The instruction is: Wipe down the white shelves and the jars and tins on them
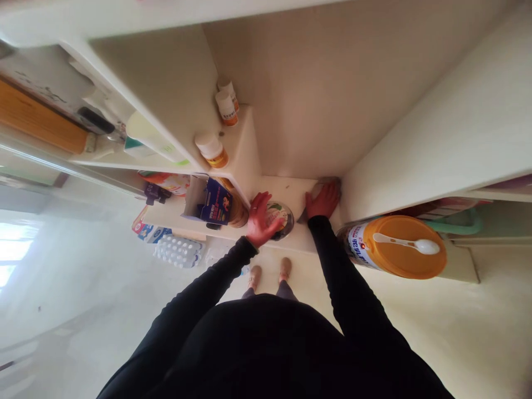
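Arms: both black sleeves [341,271] run forward and down from the black top [266,343], the forearms set apart and slanting inward toward the wrists.
Orange-lidded tin: the tin [399,260] stands to the right of the right forearm, a white spoon [409,243] lying across its lid.
Left hand: the left hand [261,220] reaches in at the left side of a round jar [283,211], fingers spread and pointing away, thumb crossing the lid. I cannot tell whether the fingers grip the jar or only touch it.
Right hand: the right hand [324,200] lies palm down on a grey cloth [316,190], fingers pointing toward the back right corner. I cannot tell if they clench the fabric.
Jar and cloth: both are on the pale shelf [300,191], the jar near its front edge, the cloth farther back, near the right wall.
Left of the jar: a blue box [216,202], with a white-capped bottle [213,149] on the ledge above and two small bottles [227,108] beyond.
Floor: tan shoes [285,267] below the shelf; a wrapped bottle pack [177,251] lies to the left.
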`<state>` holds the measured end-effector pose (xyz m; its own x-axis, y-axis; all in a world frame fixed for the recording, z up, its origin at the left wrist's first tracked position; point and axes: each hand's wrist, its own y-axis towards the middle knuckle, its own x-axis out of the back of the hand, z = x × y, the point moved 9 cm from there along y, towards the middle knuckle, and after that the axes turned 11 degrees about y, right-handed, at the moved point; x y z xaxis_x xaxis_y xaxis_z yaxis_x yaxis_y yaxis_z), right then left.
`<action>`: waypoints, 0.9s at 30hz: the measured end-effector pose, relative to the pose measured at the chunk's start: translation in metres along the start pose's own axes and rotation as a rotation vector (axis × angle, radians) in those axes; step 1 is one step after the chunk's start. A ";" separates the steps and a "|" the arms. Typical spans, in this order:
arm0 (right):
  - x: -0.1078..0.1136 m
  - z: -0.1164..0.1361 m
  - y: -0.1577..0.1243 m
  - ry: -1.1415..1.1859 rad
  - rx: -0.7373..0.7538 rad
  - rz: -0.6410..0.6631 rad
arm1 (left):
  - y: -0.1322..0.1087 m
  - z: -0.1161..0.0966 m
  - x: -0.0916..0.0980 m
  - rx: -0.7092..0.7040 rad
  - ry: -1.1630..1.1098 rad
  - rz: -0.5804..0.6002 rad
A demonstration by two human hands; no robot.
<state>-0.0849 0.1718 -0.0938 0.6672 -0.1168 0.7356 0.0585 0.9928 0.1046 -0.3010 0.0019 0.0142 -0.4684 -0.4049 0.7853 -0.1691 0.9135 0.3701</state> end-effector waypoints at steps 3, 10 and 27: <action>-0.010 0.009 0.014 -0.032 0.016 0.003 | -0.007 0.001 -0.002 -0.062 0.005 0.079; -0.040 0.037 -0.014 0.086 0.365 0.345 | -0.021 0.018 -0.010 0.044 -0.082 0.125; -0.073 0.059 0.004 0.045 0.373 0.344 | -0.024 0.005 -0.002 -0.004 -0.135 0.036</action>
<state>-0.1773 0.1823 -0.1076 0.6332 0.2242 0.7408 -0.4334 0.8957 0.0994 -0.3009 -0.0191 0.0014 -0.5864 -0.3626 0.7243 -0.1466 0.9270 0.3453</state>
